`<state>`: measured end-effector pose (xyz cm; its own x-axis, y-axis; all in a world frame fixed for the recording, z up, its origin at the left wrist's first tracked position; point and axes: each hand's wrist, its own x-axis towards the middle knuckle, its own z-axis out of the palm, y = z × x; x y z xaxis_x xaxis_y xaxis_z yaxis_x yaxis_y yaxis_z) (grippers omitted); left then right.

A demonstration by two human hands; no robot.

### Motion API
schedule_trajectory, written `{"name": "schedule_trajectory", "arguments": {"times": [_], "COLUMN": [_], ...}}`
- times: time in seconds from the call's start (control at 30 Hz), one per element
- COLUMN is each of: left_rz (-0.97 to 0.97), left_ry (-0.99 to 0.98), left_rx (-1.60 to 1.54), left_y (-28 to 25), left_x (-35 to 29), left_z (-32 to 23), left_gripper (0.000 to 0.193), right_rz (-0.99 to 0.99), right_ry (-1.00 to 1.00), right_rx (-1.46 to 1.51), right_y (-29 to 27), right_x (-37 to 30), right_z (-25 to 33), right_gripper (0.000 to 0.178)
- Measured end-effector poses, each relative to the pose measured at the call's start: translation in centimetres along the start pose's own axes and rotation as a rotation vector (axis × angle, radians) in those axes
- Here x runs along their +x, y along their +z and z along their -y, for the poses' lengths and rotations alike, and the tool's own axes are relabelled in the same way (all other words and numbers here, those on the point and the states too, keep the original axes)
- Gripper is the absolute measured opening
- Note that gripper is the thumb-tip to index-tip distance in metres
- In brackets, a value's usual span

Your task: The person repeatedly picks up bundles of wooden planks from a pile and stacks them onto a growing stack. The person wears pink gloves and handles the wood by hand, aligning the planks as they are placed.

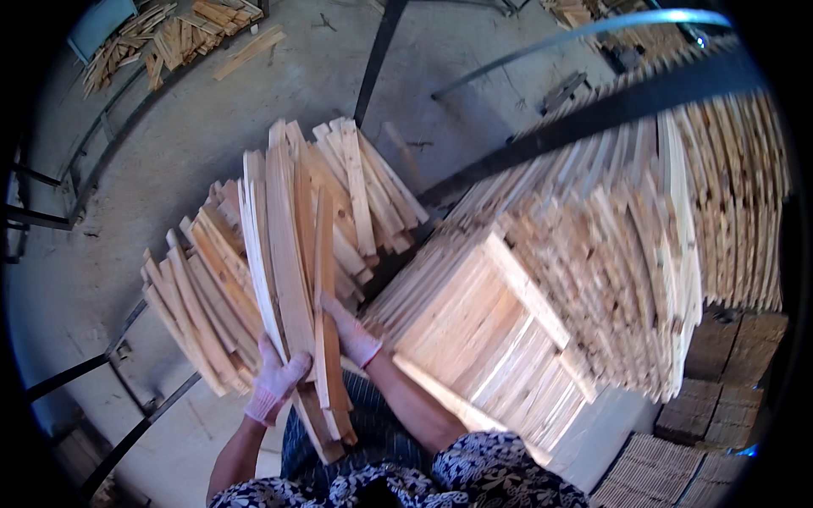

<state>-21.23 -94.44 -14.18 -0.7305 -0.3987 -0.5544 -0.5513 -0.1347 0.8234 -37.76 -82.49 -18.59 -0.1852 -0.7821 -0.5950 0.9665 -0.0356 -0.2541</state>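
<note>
Several long wooden slats [292,254] stand in a bundle in front of my body, their near ends by my lap. My left hand [279,378], in a pale glove, grips the bundle from its left side, thumb across the front. On the other side my right hand [351,333], gloved too, is closed along the rightmost slat [324,288]; its fingertips are partly hidden behind the wood. A heap of loose slats [203,279] lies under and beyond the bundle, fanning out to the left and far side.
A tall stack of slats [584,254] rises close on my right, with a flat layer of boards [483,347] at its near side. Dark metal bars [377,68] cross the scene. Scrap wood [178,38] lies on the floor [339,59] at the far left.
</note>
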Motion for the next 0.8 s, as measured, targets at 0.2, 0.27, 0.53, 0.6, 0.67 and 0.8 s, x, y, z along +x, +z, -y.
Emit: {"name": "schedule_trajectory", "arguments": {"times": [0.2, 0.27, 0.53, 0.6, 0.67, 0.8], "left_rz": [0.084, 0.172, 0.550, 0.637, 0.640, 0.441], "left_ry": [0.154, 0.202, 0.202, 0.256, 0.268, 0.297], "left_rx": [-0.079, -0.050, 0.246, 0.271, 0.213, 0.646], "left_y": [1.3, 2.6, 12.1, 15.6, 19.9, 29.4], "left_x": [-9.7, -12.1, -18.8, -17.4, -16.2, -9.9], "left_z": [-3.8, -3.6, -4.1, -3.6, -5.3, -5.2], "left_gripper": [0.125, 0.130, 0.140, 0.130, 0.108, 0.106], "right_rz": [0.028, -0.016, -0.017, 0.034, -0.246, -0.920], "right_ry": [-0.238, -0.309, -0.650, -0.743, -0.830, -0.697], "right_rx": [0.080, 0.076, 0.223, 0.250, 0.049, -0.495], "right_y": [1.2, 0.3, -3.8, -7.1, -11.9, -19.4], "right_x": [-8.9, -13.1, -32.1, -33.5, -33.6, -36.0], "right_z": [-6.0, -8.1, -13.7, -13.6, -11.6, -4.2], "right_gripper": [0.059, 0.060, 0.073, 0.076, 0.075, 0.069]}}
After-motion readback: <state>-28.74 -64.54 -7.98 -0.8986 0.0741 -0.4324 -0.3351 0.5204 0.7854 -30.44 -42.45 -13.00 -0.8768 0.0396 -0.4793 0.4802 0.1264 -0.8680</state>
